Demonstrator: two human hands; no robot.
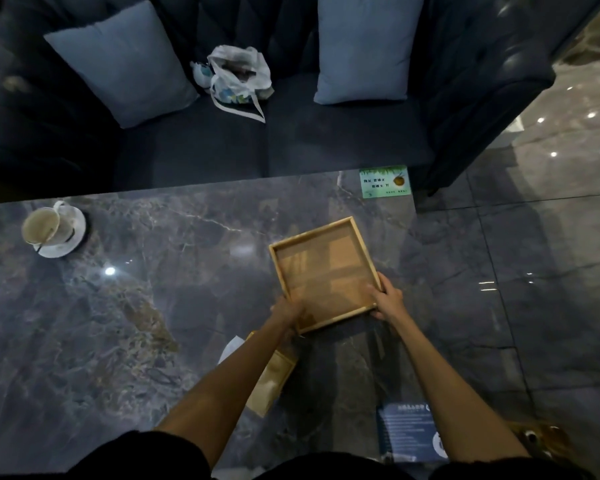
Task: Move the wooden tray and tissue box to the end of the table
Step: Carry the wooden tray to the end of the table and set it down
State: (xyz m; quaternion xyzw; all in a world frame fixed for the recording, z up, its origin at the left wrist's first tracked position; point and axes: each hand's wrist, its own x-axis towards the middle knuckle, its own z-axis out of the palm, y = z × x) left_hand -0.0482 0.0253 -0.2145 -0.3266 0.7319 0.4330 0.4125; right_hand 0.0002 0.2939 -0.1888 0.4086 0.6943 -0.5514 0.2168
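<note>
Both hands on the tray [326, 271]: left hand [286, 311] clamps its near-left corner, right hand [388, 299] its near-right corner, tray near the table's [153, 306] right end. Tissue box [271, 379] sits under left forearm, untouched. Next, prob.: set tray down w/ care, then fetch box.

The person wears a black top with short sleeves: the left sleeve [160, 452] ends above the elbow, a dark, soft, rounded mass of cloth at the bottom of the view, and the right sleeve [506, 471] shows only as a dark edge at the lower right. Below the sleeves both forearms are bare, with no watch, band or bracelet visible on either wrist. The left hand [286, 311] and the right hand [388, 299] are bare too, without gloves, and no rings can be made out on the fingers [373, 292] in the dim light.
</note>
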